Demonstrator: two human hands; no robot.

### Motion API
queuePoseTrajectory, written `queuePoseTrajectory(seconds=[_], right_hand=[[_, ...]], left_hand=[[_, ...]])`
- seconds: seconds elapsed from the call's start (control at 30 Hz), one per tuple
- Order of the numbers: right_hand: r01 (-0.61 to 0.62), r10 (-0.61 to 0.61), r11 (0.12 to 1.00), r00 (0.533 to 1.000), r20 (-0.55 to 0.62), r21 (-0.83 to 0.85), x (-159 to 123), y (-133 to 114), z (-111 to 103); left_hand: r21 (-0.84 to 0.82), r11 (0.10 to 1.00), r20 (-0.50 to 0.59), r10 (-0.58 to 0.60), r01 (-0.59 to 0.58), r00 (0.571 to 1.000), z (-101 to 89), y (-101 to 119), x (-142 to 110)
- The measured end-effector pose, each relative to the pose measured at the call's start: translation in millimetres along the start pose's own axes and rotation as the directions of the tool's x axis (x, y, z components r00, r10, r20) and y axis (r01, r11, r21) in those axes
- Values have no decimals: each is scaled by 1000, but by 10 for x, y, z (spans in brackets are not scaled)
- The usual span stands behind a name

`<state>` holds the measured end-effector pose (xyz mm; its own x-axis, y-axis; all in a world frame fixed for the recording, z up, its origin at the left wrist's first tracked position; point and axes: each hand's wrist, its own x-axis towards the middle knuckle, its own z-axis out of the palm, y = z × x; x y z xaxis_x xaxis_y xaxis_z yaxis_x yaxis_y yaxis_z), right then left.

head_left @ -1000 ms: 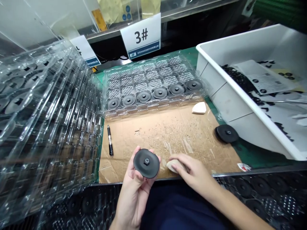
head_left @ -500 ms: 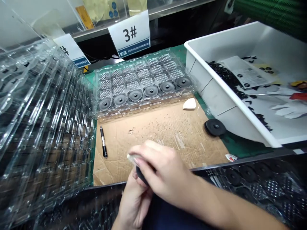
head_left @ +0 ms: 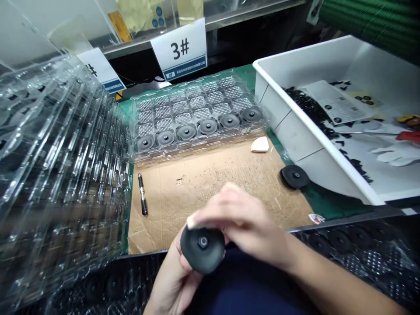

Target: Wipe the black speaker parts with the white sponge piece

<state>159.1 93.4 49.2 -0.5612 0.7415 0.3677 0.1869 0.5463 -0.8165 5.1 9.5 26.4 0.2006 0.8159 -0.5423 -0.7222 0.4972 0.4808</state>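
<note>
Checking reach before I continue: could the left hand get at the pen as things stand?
Probably, if freed: the left hand holds a black disc, but the pen lies uncovered on the cardboard, with nothing seen between them.

black pen (head_left: 142, 194) lies lengthwise at left on a cardboard sheet (head_left: 164, 188), itself flat on the green bench (head_left: 331, 203). small red-and-white sticker (head_left: 316, 218) near the sheet's front right corner. to the right, white bin (head_left: 295, 135); inside, a heap of small black pieces (head_left: 303, 100), a printed paper (head_left: 331, 98), a red-handled tool (head_left: 408, 136) with thin metal shaft, a white glove (head_left: 398, 154) just beside it. behind: card marked "3#" (head_left: 182, 48) at the shelf (head_left: 256, 15) edge; second card (head_left: 103, 70) to its left, lettering mostly hidden.
</note>
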Motion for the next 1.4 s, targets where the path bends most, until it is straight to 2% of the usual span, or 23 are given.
queuePoseTrajectory(seconds=[0.03,0.07,0.1,0.13,0.33,0.4,0.5,0.53,0.6,0.67,0.73,0.77,0.9,1.03,1.2,1.3,1.4], right_hand=[[-161,161,986,987,-14,51,-8,79,16],[-316,318,946,948,-24,75,-40,158,34],[-427,430,901,903,-28,79,-95,234,54],[-484,486,872,873,-25,71,-171,301,81],[-553,552,833,830,79,-16,-702,490,328],[-557,557,830,827,77,-30,-752,477,342],[-565,565,825,824,29,-26,-665,351,217],[-552,552,834,834,-10,-12,-608,275,153],[-455,455,890,884,-109,25,-482,89,37],[-246,244,969,955,-169,10,-372,-97,-17],[-57,47,996,988,-149,-65,-296,-223,-5],[-20,11,996,994,-107,-91,-271,-254,14],[-62,64,997,997,41,-45,-212,-208,75],[-35,28,997,996,-88,-75,-218,-171,87],[-93,92,996,995,-32,-11,-233,-211,80],[-64,59,997,990,-131,-34,-210,-193,89],[-58,51,997,990,-132,-46,-219,-199,101]], left_hand=[[-22,1000,25,-12,13,1000,7,21,-16],[-48,998,54,-25,28,998,9,42,-34],[-75,996,82,-34,40,996,5,60,-50],[-97,994,105,-35,45,994,-2,75,-64],[-138,989,145,-38,58,989,-61,90,-57],[-143,988,171,-36,61,985,-72,91,-40],[-129,991,186,-17,41,982,-70,85,-32],[-124,992,174,-8,30,985,-64,77,-36],[-118,993,130,1,15,991,-43,53,-49],[-105,994,65,11,-4,998,-23,23,-64],[-59,997,-1,46,-46,999,-21,-5,-71],[-25,997,-26,66,-67,997,-32,-18,-70],[35,996,-61,88,-86,994,-138,-63,-51],[-18,994,-58,105,-106,993,-177,-49,-47],[-95,985,-48,142,-146,989,-108,7,-51],[-108,981,-130,149,-163,980,-72,32,-48],[-69,986,-106,142,-149,984,-37,60,-46]])
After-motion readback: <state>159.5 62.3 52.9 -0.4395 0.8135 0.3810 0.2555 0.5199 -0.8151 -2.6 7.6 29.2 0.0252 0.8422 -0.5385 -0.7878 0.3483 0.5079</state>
